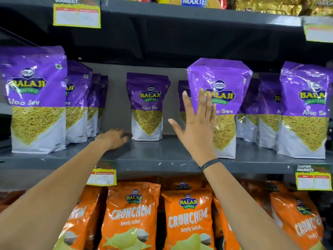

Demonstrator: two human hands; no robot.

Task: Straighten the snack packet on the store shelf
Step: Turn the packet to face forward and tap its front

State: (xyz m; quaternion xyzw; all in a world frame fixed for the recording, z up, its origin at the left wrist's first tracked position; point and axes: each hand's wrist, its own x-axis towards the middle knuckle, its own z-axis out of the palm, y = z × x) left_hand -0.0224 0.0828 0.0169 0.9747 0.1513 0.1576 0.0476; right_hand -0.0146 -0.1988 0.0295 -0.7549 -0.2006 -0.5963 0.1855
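A purple Balaji Aloo Sev packet (223,98) stands upright near the front of the grey middle shelf (162,156), right of centre. My right hand (196,127) is raised flat with fingers spread, in front of the packet's left side, holding nothing; whether the fingertips touch it is unclear. My left hand (113,138) reaches deep onto the shelf floor, fingers curled down, just left of a smaller-looking Aloo Sev packet (147,107) standing at the back. It grips nothing that I can see.
More purple Aloo Sev packets line the shelf at far left (36,100) and right (304,112). Orange Crunchem packets (187,215) fill the shelf below. Yellow price tags (313,177) hang on the shelf edges. The upper shelf (180,11) overhangs.
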